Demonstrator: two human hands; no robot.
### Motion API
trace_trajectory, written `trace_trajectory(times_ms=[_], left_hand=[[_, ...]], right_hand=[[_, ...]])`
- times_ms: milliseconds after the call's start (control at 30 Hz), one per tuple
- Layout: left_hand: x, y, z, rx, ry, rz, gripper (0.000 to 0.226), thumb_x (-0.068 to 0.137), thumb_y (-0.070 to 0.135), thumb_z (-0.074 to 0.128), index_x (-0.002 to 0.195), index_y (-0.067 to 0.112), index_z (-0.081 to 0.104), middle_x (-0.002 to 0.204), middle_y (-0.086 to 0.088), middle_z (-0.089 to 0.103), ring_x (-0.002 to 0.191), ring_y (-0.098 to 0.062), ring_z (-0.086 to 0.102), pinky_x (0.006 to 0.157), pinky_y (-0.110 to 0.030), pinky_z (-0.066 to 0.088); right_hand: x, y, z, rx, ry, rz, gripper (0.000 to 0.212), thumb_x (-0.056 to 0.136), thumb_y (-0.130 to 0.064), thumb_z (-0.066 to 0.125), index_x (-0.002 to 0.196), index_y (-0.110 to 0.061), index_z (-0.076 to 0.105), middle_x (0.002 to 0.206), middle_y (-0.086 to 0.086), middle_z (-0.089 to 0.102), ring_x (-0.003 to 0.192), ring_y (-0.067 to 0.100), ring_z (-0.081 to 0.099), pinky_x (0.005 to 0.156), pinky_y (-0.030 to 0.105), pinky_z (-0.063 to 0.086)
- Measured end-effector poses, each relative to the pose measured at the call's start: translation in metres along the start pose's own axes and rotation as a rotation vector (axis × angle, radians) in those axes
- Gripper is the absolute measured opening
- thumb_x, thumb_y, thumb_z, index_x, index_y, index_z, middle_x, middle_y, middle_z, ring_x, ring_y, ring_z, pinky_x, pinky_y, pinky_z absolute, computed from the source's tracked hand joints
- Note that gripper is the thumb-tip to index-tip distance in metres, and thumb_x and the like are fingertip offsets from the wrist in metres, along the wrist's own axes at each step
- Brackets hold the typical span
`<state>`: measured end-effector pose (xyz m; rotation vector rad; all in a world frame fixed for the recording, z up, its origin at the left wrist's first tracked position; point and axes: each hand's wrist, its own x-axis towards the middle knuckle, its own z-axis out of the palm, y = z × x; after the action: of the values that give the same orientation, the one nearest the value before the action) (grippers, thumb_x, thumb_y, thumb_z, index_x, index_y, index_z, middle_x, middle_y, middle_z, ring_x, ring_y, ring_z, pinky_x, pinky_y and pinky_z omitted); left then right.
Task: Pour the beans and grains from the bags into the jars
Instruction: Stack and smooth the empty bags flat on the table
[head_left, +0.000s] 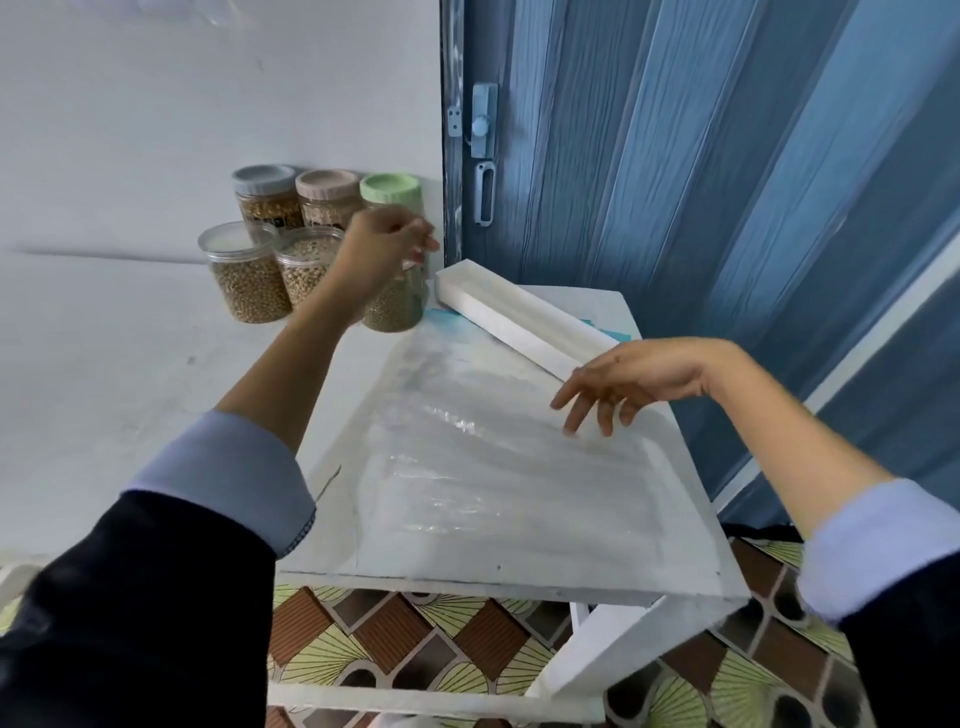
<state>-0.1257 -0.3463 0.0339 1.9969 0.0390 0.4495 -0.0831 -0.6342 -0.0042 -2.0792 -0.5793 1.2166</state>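
Left hand (387, 244) curled loosely beside the green-lidded jar (393, 254) at the desk (519, 545) corner, whether gripping unclear, five filled jars (249, 273) grouped against the wall apparently to clear space, right hand (631, 382) relaxed open over empty clear bags (467, 457).

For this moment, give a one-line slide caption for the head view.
Left hand grips the green-lidded jar beside four filled jars; right hand hovers open over the white table.

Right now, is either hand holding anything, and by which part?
The left hand grips the green-lidded jar around its upper body, just below the lid. The right hand holds nothing, fingers spread above the clear plastic.
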Motion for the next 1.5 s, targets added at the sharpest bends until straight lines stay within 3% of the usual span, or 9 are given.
trace_trajectory(times_ms=[167,300,400,600,933,1100,1233,1367,1500], left_hand=[[-0.013,-0.026,0.037,0.416,-0.333,-0.060,0.029,0.097,0.018,0.051,0.111,-0.005,0.062,0.114,-0.019,0.064,0.100,-0.029,0.061,0.091,-0.035,0.048],[-0.027,-0.061,0.057,0.651,-0.465,-0.063,0.045,0.095,0.038,0.053,0.129,0.008,0.054,0.139,-0.013,0.046,0.129,-0.030,0.043,0.108,-0.038,0.033],[-0.035,-0.074,0.062,0.706,-0.498,-0.076,0.053,0.094,0.045,0.050,0.140,0.019,0.041,0.155,-0.006,0.022,0.142,-0.031,0.019,0.114,-0.050,0.022],[-0.049,-0.084,0.066,0.867,-0.598,-0.051,0.060,0.097,0.052,0.036,0.149,0.026,0.024,0.161,0.003,0.000,0.147,-0.023,-0.001,0.115,-0.057,0.005],[-0.046,-0.095,0.062,0.914,-0.745,-0.081,0.063,0.091,0.055,0.050,0.144,0.029,0.030,0.153,0.001,0.023,0.137,-0.026,0.022,0.108,-0.050,0.027],[-0.016,-0.085,0.058,0.968,-0.856,-0.088,0.072,0.087,0.052,0.059,0.146,0.027,0.027,0.147,-0.001,0.032,0.135,-0.025,0.026,0.106,-0.046,0.028],[0.021,-0.082,0.067,0.935,-0.712,0.016,0.063,0.089,0.042,0.061,0.142,0.022,0.036,0.139,-0.005,0.043,0.128,-0.024,0.037,0.103,-0.042,0.034],[0.049,-0.087,0.092,0.977,-0.628,0.116,0.074,0.086,0.046,0.063,0.145,0.017,0.030,0.149,-0.008,0.030,0.135,-0.029,0.029,0.107,-0.048,0.031],[0.063,-0.101,0.104,1.001,-0.748,-0.017,0.099,0.079,0.055,0.066,0.152,0.017,0.010,0.160,-0.008,-0.006,0.146,-0.036,-0.004,0.114,-0.061,0.006]], right_hand=[[0.011,-0.004,0.007,-0.091,-0.009,0.008,0.031,0.102,-0.026,0.040,0.118,-0.011,0.062,0.110,0.007,0.071,0.081,0.018,0.066,0.071,0.024,0.050],[0.025,-0.005,-0.011,0.060,0.568,-0.180,0.015,0.097,-0.017,0.054,0.099,-0.009,0.067,0.100,0.007,0.071,0.077,0.016,0.063,0.070,0.026,0.048],[0.045,0.002,-0.024,-0.200,0.926,-0.131,0.030,0.090,-0.028,0.066,0.112,-0.009,0.064,0.121,0.008,0.063,0.106,0.021,0.058,0.089,0.032,0.043],[0.080,0.023,-0.019,-0.582,0.801,0.245,0.100,0.074,-0.057,0.073,0.150,-0.026,0.016,0.152,0.010,0.020,0.139,0.035,0.020,0.110,0.050,0.021],[0.092,0.021,-0.056,-0.673,0.927,0.312,0.091,0.067,-0.028,0.081,0.142,-0.017,0.031,0.139,0.009,0.036,0.130,0.030,0.032,0.103,0.045,0.029],[0.095,0.015,-0.085,-0.778,1.000,0.317,0.091,0.064,-0.022,0.083,0.141,-0.020,0.034,0.139,0.007,0.036,0.133,0.030,0.030,0.115,0.053,0.010],[0.100,0.016,-0.105,-0.760,1.019,0.327,0.091,0.065,-0.017,0.084,0.142,-0.022,0.036,0.141,0.004,0.038,0.133,0.031,0.032,0.116,0.055,0.002],[0.111,0.016,-0.119,-0.659,1.000,0.308,0.092,0.063,-0.014,0.086,0.140,-0.023,0.037,0.138,0.005,0.040,0.132,0.032,0.034,0.115,0.056,0.001],[0.128,0.013,-0.128,-0.648,0.977,0.273,0.088,0.065,-0.010,0.084,0.140,-0.022,0.038,0.138,0.004,0.041,0.134,0.029,0.032,0.116,0.055,0.002]])
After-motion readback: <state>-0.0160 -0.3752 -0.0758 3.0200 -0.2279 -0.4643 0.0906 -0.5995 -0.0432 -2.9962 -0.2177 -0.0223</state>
